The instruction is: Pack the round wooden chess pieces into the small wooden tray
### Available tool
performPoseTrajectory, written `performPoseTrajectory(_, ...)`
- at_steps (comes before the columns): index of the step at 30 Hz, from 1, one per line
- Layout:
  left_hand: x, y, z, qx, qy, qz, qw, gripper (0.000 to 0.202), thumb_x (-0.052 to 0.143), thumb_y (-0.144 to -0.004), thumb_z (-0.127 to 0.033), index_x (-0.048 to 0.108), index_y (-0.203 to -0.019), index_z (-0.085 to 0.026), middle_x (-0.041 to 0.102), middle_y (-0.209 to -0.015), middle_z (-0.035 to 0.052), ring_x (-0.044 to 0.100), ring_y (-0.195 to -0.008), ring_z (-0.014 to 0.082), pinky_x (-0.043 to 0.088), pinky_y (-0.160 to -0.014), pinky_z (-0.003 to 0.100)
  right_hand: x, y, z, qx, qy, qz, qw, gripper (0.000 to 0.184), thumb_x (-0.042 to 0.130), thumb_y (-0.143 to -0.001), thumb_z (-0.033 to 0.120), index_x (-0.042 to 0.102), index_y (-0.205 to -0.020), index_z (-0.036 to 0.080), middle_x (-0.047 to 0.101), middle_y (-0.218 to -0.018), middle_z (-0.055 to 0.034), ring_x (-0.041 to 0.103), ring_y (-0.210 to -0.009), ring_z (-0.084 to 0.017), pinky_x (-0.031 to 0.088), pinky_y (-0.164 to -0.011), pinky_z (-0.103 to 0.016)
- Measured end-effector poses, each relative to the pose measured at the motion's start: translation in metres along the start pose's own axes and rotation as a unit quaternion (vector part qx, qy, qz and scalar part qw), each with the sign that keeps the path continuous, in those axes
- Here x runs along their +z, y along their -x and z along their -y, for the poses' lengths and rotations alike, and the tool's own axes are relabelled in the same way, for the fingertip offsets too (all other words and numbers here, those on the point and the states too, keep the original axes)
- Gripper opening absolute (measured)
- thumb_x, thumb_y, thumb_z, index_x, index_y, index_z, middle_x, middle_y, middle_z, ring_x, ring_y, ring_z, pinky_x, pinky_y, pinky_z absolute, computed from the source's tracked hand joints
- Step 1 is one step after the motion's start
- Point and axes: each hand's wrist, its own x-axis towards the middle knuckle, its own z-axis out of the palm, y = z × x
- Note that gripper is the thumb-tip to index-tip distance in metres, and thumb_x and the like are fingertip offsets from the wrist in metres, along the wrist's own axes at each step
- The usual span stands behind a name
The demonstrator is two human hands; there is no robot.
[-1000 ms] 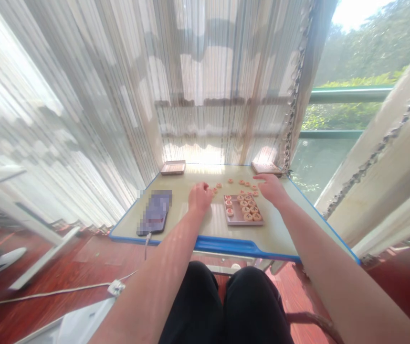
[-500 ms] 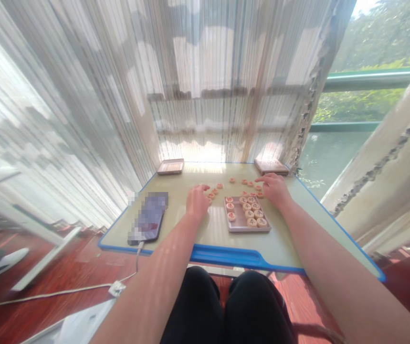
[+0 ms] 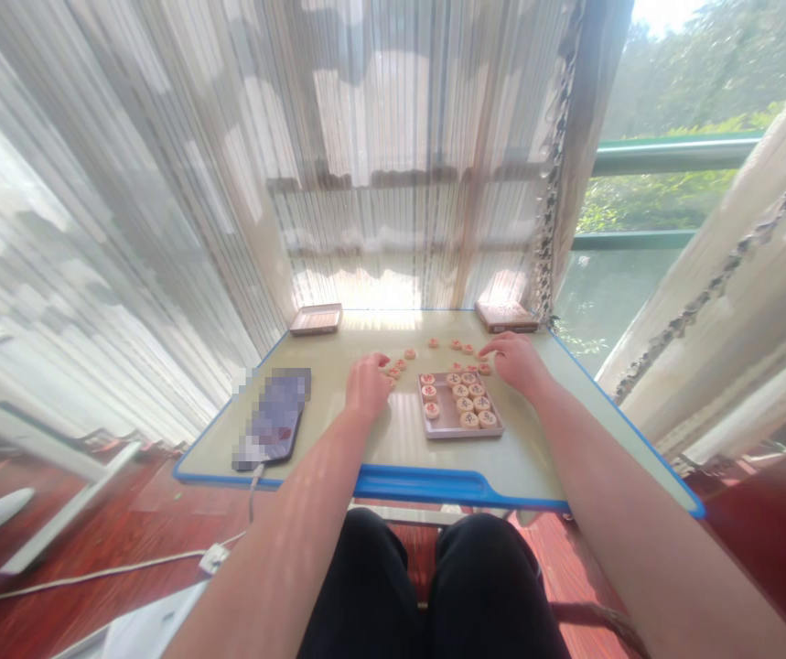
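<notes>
Several round xiangqi pieces with red characters lie loose on the table. My left hand (image 3: 368,384) rests beside a small group of these xiangqi pieces (image 3: 393,372), its fingers loosely bent and apart, with no piece visible in it. On the other side, my right hand (image 3: 514,360) reaches out with the index finger extended to a xiangqi piece (image 3: 482,356), which the fingertips partly cover. Between my hands sits a shallow wooden box (image 3: 445,425). Three red-marked pieces (image 3: 429,393) stand along its left side, and several dark-marked pieces (image 3: 469,403) fill its right side.
A phone (image 3: 275,416) with a white cable plugged in lies on the table's left. At the far edge are an open box lid (image 3: 317,319) on the left and a flat wooden box (image 3: 506,317) on the right. Curtains (image 3: 379,165) hang behind the blue-edged table (image 3: 393,444).
The whole view has shifted, so the table appears slightly further left. My right hand's fingers now cover more of one loose piece. My left hand stays beside its group.
</notes>
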Motion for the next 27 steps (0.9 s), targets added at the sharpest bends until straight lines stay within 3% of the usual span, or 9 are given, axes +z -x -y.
performPoseTrajectory(12,-0.0027,0.0005,-0.0008,-0.022,-0.001,-0.007,1.0,0.03,0.057,-0.071,-0.005,0.065,-0.098,-0.015,0.07,-0.104,0.0109,0.062,-0.101,0.0217,0.045,-0.085,0.029,0.0086,-0.0009,0.0034,0.033,-0.009,0.006,0.999,0.041,0.043,-0.075,0.006,0.073,-0.1,0.018,0.066,-0.11,-0.0092,0.058,-0.106,-0.021,0.039,-0.101,-0.035)
performPoseTrajectory(20,-0.0045,-0.0006,-0.0005,-0.041,0.025,-0.013,0.999,0.036,0.048,-0.069,0.003,0.064,-0.096,-0.015,0.07,-0.098,0.0087,0.063,-0.096,0.0211,0.046,-0.084,0.03,0.009,-0.0029,-0.0004,0.059,0.011,0.045,0.997,0.039,0.044,-0.071,0.007,0.074,-0.091,0.021,0.073,-0.099,-0.0063,0.061,-0.102,-0.022,0.042,-0.097,-0.035)
performPoseTrajectory(27,-0.0066,-0.0008,0.0013,-0.065,0.071,-0.032,0.995,0.035,0.047,-0.069,-0.001,0.064,-0.095,-0.017,0.069,-0.096,0.0095,0.064,-0.094,0.0228,0.048,-0.086,0.034,0.0082,-0.0011,0.0014,0.074,0.014,0.035,0.997,0.042,0.044,-0.07,0.006,0.075,-0.095,0.021,0.072,-0.106,-0.0066,0.061,-0.105,-0.022,0.043,-0.095,-0.033)
